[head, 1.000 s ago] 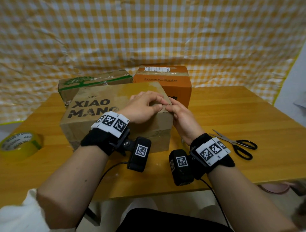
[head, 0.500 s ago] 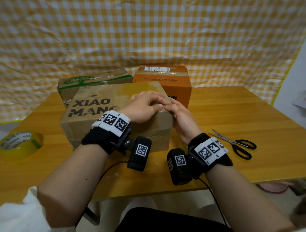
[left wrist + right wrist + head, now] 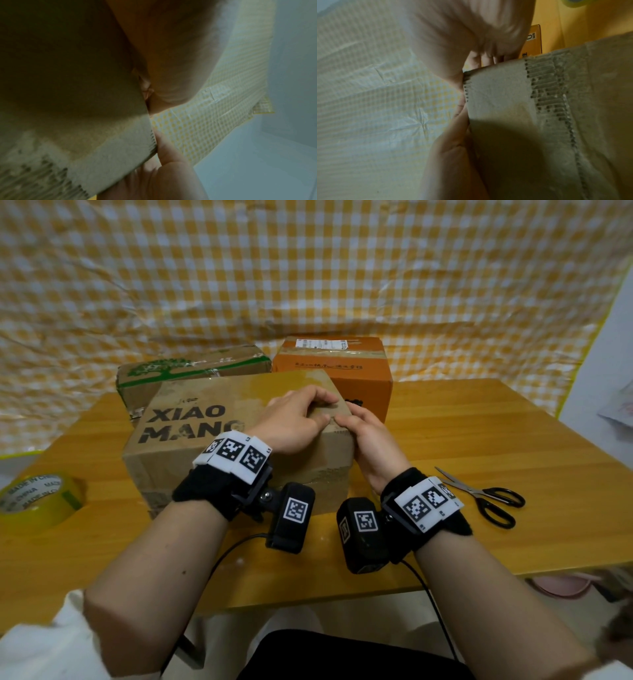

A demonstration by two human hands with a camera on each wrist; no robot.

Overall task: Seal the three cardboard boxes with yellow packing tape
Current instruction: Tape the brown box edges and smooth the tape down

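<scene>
Both hands press yellow tape down at the right edge of the near brown cardboard box (image 3: 212,446): left hand (image 3: 294,422) curled on top, right hand (image 3: 368,436) flat against its side. The far green-printed box (image 3: 191,369) and orange box (image 3: 334,371) look taped already, so this seems the last. The yellow tape roll (image 3: 37,501) lies at the table's near left.

Head view bright and sharp; both wrist views dim, blurred.

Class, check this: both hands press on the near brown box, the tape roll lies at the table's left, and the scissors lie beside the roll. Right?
Not quite. The head view shows the scissors at the table's right, far from the tape roll. The rest holds.
</scene>
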